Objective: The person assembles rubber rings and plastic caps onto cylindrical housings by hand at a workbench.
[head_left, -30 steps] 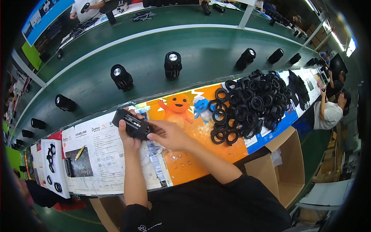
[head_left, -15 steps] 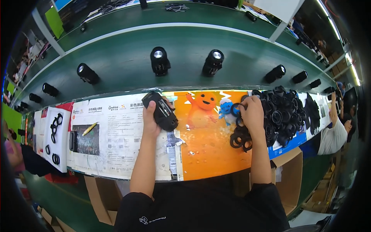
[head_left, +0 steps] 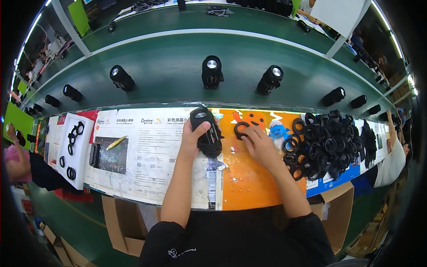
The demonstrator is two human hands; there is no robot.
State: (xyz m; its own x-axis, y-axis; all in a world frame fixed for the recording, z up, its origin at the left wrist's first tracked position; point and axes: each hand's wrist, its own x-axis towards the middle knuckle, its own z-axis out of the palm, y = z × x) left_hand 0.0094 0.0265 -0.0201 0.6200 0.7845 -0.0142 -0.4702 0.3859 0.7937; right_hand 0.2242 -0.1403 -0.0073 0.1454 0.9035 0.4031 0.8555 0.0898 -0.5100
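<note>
My left hand (head_left: 191, 140) grips a black cylindrical speaker (head_left: 209, 139) over the middle of the bench, its silvery round end tilted up and away. Pinched between my right hand's (head_left: 263, 149) thumb and fingers is a black ring (head_left: 236, 130), a short way right of the speaker and apart from it. A heap of black rings (head_left: 329, 147) covers the right part of the work surface, with several loose ones (head_left: 291, 159) along its left edge.
More black speakers (head_left: 212, 71) stand spaced along the green conveyor belt (head_left: 169, 66) beyond the bench. Left lie a white tray (head_left: 80, 164) with several black rings, a yellow pen (head_left: 116, 142) and a small black block (head_left: 94, 155). Open cardboard boxes (head_left: 116, 224) sit below. Co-workers flank both sides.
My right hand has drawn a ring leftward from the heap toward the speaker. The speaker in my left hand has turned more upright, and its silvery end now shows.
</note>
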